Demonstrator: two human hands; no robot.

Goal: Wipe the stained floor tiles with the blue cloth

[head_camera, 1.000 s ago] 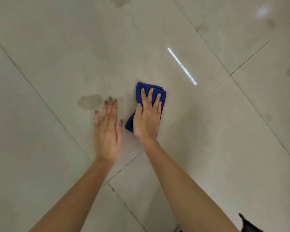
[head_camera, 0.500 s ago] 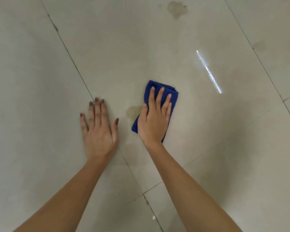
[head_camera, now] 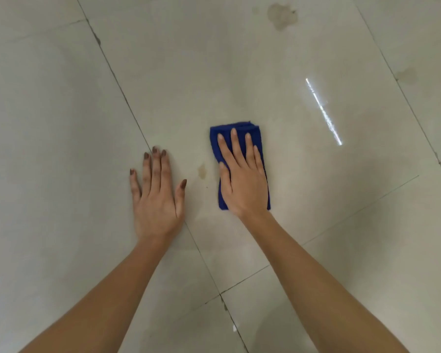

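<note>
A folded blue cloth [head_camera: 259,135] lies flat on the pale floor tiles [head_camera: 61,123]. My right hand [head_camera: 242,177] presses down on it with the fingers spread, covering most of the cloth. A small brownish stain [head_camera: 202,170] shows just left of the cloth, between my hands. My left hand [head_camera: 157,197] rests palm-down on the floor across a grout line, fingers apart, holding nothing.
A larger brown stain [head_camera: 281,16] sits on the far tile, and a fainter one [head_camera: 407,76] lies at the right. A bright streak of reflected light [head_camera: 323,110] crosses the glossy tile right of the cloth. Dark grout lines run diagonally.
The stain beside the cloth looks smaller than half a second ago. The cloth under my right hand has turned more upright. My left hand has settled flat on the floor.
</note>
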